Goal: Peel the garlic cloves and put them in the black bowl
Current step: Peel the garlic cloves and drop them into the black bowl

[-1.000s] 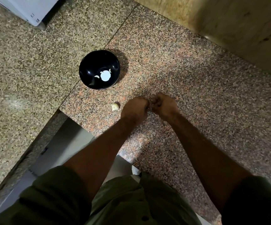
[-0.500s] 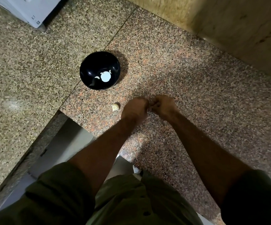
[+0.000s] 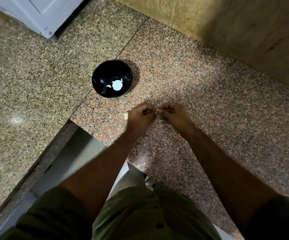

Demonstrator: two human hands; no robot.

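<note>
Hands [image 3: 157, 113] lifted slightly, pinching garlic clove [image 3: 157, 110].

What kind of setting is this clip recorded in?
Most likely a home kitchen. The work surface is a speckled granite counter against a tan stone wall, with a white appliance at the far corner and a black bowl holding peeled garlic cloves.

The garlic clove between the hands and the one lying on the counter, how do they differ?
The held clove is pinched by both hands, left hand and right hand, above the counter; the loose clove rests untouched beside the left hand. The held clove is mostly hidden; the loose clove shows more. Both are pale.
</note>
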